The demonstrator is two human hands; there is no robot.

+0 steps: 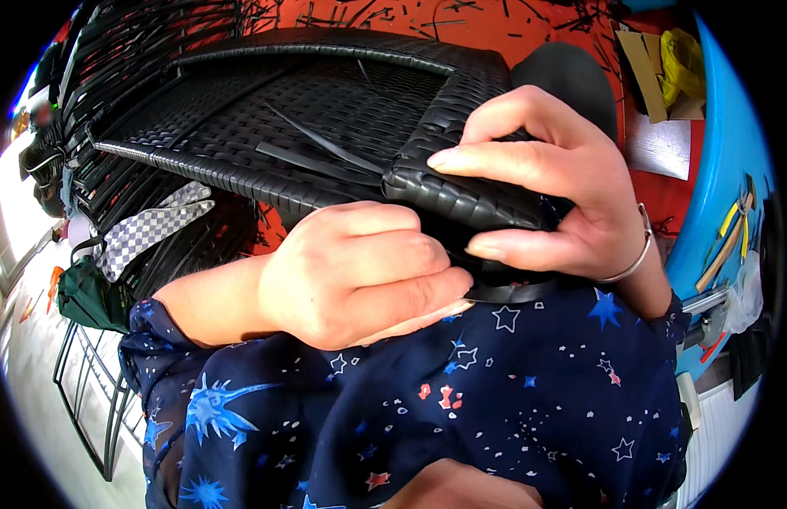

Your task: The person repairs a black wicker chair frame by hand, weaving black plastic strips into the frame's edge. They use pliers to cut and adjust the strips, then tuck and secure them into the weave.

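Note:
A black woven wicker frame (326,110), like a chair seat, lies tilted across my lap. My right hand (555,182) grips its near right corner, fingers curled over the woven edge and thumb beneath. My left hand (360,271) is closed just below that corner, pinching a flat black plastic strip (512,293) that runs out to the right under the frame. Loose black strips (321,144) lie on the woven surface. My dark blue star-patterned clothing (461,399) fills the lower part of the view.
A stack of black wicker frames (114,93) stands at the left, with a checkered cloth (152,225) and a green bag (88,293). Cut strip scraps litter the red floor (495,25). A blue container (724,153) with hand tools (728,233) sits at the right, beside cardboard and a yellow bag (678,59).

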